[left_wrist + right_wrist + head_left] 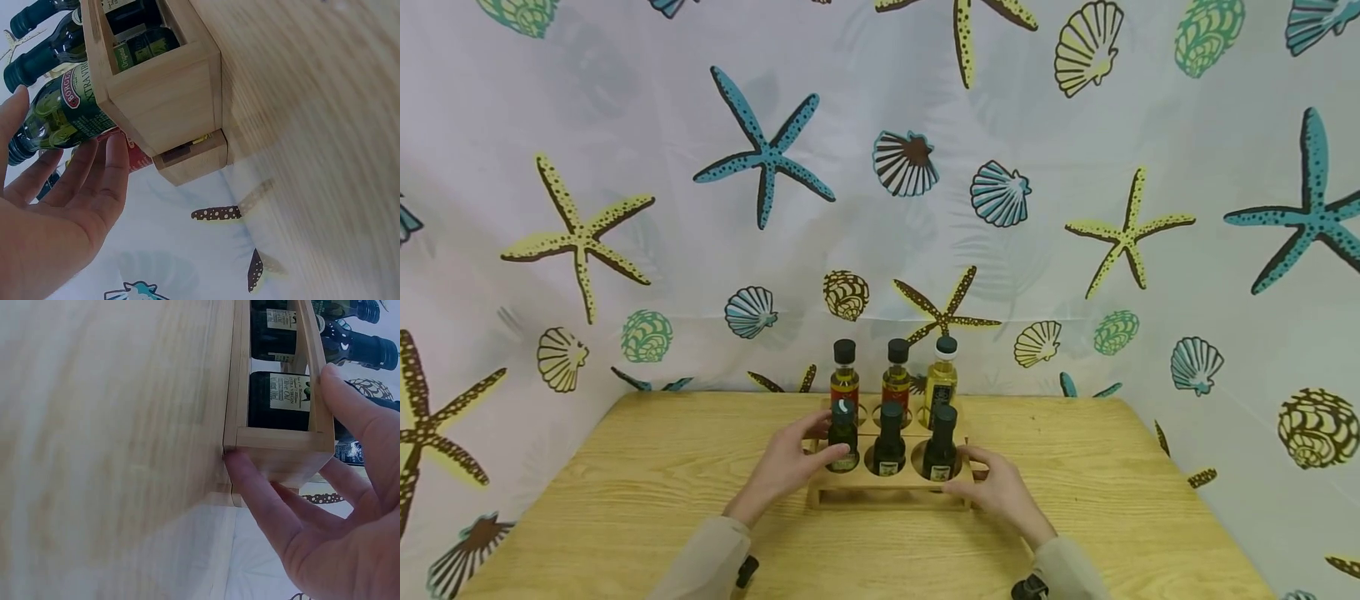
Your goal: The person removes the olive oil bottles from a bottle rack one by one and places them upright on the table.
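Note:
A two-tier wooden bottle rack (887, 482) stands on the table with small oil bottles upright in its round holes. Three dark green bottles fill the front row. My left hand (790, 460) is around the front-left bottle (843, 433), thumb in front and fingers behind. In the left wrist view those fingers (115, 165) lie fairly straight beside the green-labelled bottle (78, 94). At the rack's right end, my right hand (1000, 487) holds the wood, thumb on the upper board and a finger at the base, beside the front-right bottle (940, 442).
Behind stand two red-labelled bottles (844, 382) and a yellow oil bottle (942, 383) with a white collar. The wooden table (700, 442) meets a white curtain (647, 150) printed with starfish and shells at the back and sides.

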The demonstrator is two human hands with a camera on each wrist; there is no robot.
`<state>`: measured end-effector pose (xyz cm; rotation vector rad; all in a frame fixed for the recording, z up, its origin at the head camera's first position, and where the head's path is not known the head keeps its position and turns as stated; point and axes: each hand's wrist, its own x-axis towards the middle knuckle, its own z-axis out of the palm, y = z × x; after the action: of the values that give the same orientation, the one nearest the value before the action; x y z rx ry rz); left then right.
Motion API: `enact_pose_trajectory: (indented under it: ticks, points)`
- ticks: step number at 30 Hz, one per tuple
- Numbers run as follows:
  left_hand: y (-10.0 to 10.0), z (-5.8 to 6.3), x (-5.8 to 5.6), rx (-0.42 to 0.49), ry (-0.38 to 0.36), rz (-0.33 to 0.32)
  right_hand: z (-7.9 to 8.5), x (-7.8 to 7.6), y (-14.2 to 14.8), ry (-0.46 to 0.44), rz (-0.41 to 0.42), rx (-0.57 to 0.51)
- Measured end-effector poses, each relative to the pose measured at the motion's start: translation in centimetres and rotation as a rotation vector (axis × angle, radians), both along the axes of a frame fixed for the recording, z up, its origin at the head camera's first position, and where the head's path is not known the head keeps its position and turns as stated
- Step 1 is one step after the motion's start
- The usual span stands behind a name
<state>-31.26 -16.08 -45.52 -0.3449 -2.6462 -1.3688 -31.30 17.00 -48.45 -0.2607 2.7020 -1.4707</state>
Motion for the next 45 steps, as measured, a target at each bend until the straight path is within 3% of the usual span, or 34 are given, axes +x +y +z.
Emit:
enact_pose_trajectory:
  ticks: [15, 23, 28, 34, 39, 45]
  points:
    - [0.3, -0.5, -0.4, 0.047, 0.026, -0.007, 0.1, -0.2, -0.3, 0.019, -0.055, 0.089]
    - [-0.8, -1.2, -0.8, -0.146, -0.032, -0.072, 0.1, -0.1, -0.4, 0.034, -0.065, 0.1]
    - [-1.2, -1.3, -1.0, -0.159, -0.079, -0.147, 0.1, -0.1, -0.3, 0.037, -0.069, 0.091]
    - [-1.7, -1.4, -1.5, -0.235, -0.048, -0.223, 0.1, 0.0, -0.4, 0.039, -0.064, 0.094]
    - [-2.0, -1.3, -2.0, -0.292, -0.042, -0.218, 0.2, 0.1, -0.5, 0.04, -0.066, 0.098]
    - [-2.0, -1.4, -2.3, -0.298, -0.068, -0.184, 0.3, 0.2, -0.5, 0.034, -0.076, 0.096]
